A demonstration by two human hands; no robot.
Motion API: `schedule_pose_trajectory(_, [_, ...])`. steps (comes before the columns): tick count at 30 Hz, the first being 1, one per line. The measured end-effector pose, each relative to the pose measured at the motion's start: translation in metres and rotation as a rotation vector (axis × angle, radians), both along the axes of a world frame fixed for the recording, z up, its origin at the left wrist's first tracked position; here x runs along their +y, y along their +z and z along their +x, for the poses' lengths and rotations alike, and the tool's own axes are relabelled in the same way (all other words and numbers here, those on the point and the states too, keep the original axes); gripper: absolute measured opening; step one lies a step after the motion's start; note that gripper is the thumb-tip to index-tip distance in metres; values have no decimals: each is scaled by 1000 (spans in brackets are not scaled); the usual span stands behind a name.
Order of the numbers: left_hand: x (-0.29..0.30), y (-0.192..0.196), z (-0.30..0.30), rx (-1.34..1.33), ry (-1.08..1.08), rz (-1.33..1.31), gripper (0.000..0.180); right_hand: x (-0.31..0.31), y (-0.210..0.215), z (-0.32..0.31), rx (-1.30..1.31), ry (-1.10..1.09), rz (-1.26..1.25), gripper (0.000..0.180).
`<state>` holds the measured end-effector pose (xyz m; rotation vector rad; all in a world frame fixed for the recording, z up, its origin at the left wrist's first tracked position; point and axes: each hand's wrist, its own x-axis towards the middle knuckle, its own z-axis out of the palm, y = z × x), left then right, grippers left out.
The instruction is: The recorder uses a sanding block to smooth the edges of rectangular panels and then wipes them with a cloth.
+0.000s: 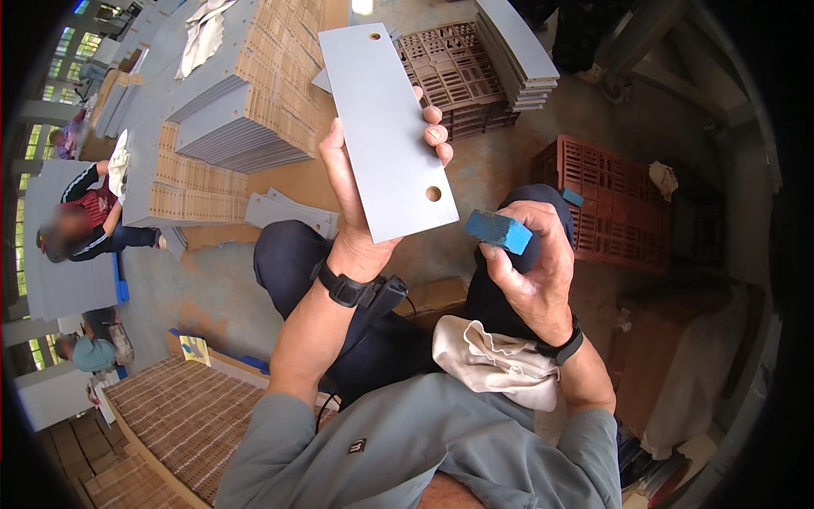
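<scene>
Grey panel held up, blue block beside it

Left hand [356, 212] clasps the grey drilled panel [386, 127] upright over the lap; right hand [530, 263] pinches a blue sanding block [498, 231] just beside its lower corner, not visibly touching.

— What sort of place is this?

— A workshop or small factory floor. Tall stacks of grey panels [242, 102] stand all over, cut alike, their drilled edges showing in rows.

— Anything else?

— Brown plastic crates [454, 72] and a red crate [619, 204] sit on a bare concrete floor [203, 288], one carrying more panels [517, 51]. Another worker [85, 220] crouches beside a stack, with big windows [64, 38] beyond. The person here holds one such panel [386, 131].
</scene>
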<state>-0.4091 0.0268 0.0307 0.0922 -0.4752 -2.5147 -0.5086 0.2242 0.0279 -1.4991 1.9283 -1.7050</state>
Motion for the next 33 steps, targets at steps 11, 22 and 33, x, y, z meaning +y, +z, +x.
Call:
schedule_pose_trajectory(11, [2, -5, 2, -3, -4, 6, 79, 1, -1, 1, -1, 17, 37, 36])
schedule_pose_trajectory(22, [-5, -3, -6, -38, 8, -23, 77, -8, 0, -5, -14, -25, 48, 36])
schedule_pose_trajectory(33, [12, -13, 4, -265, -28, -390, 109, 14, -9, -7, -499, -154, 24, 29])
